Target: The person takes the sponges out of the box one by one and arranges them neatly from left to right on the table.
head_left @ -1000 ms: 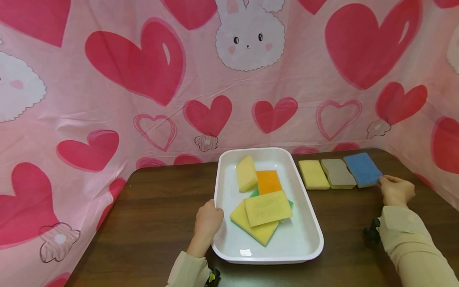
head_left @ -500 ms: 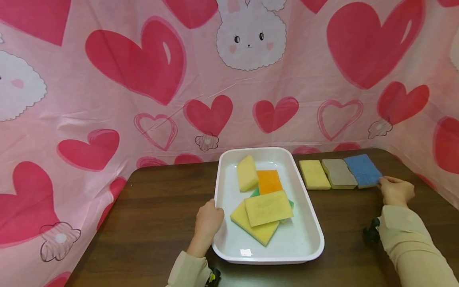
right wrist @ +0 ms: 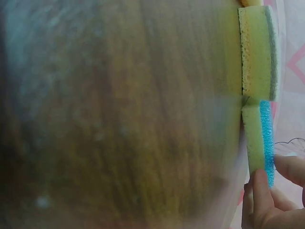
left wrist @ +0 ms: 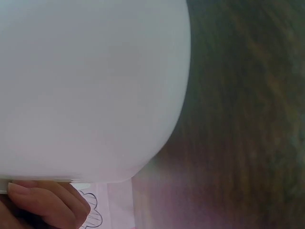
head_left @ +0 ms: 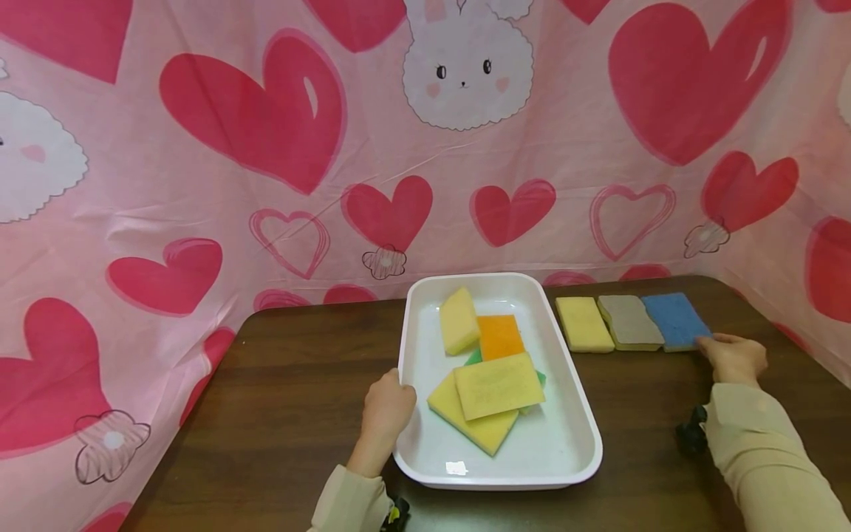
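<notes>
In the head view my right hand pinches the near right corner of a blue-topped sponge at the right end of a row. Seen from the right wrist, that sponge has a pale yellow body under its blue scouring layer, with fingertips on its side and top. Beside it lie a grey-topped sponge and a yellow sponge. With its fingers curled over the left rim, my left hand grips a white tray; the left wrist view shows the tray's outer wall and those fingers.
Inside the tray are a leaning yellow sponge, an orange piece, a thin yellow sheet and a yellow-and-green sponge, with green partly hidden beneath. A pink heart-print cloth hangs behind the brown table.
The blue-topped sponge has shifted slightly toward me and straightened, its near edge now about level with the grey one's, my right hand moving with it. The left hand and tray look unmoved.
</notes>
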